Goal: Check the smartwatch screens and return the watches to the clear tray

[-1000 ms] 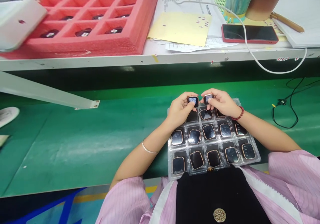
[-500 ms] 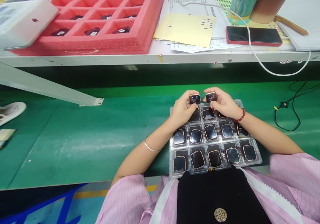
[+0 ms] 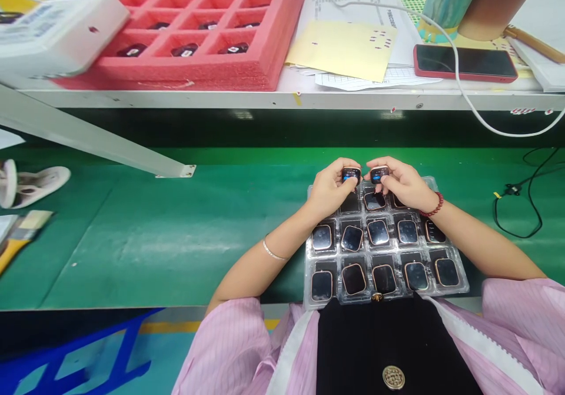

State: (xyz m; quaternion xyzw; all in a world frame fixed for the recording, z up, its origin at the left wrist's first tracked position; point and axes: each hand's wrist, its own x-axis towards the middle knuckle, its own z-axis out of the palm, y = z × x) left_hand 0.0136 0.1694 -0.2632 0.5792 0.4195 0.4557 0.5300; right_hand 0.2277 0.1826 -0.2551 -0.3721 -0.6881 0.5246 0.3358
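My left hand (image 3: 332,188) pinches a smartwatch body (image 3: 350,174) without a strap, thumb over its lit screen. A second watch body (image 3: 378,175), also lit, sits between the thumb and fingers of my right hand (image 3: 401,184). The two are held side by side, a small gap apart, above the far edge of a clear plastic tray (image 3: 308,265). Rows of square watch bodies with dark screens and gold-coloured rims lie in the tray's pockets, among them one watch (image 3: 378,232) in the middle row. My hands hide part of the far row.
A green mat (image 3: 176,236) covers the bench. On the raised shelf stand a red foam tray (image 3: 265,77) with dark pieces, papers (image 3: 344,47) and a phone (image 3: 465,63). A brush (image 3: 26,233) and sandal-like item (image 3: 44,180) lie left; a black cable (image 3: 514,190) lies right.
Both watch screens, dark before, are now lit with coloured content. Each thumb lies on or at its screen. The whole view has shifted slightly, bringing more of the brush into sight.
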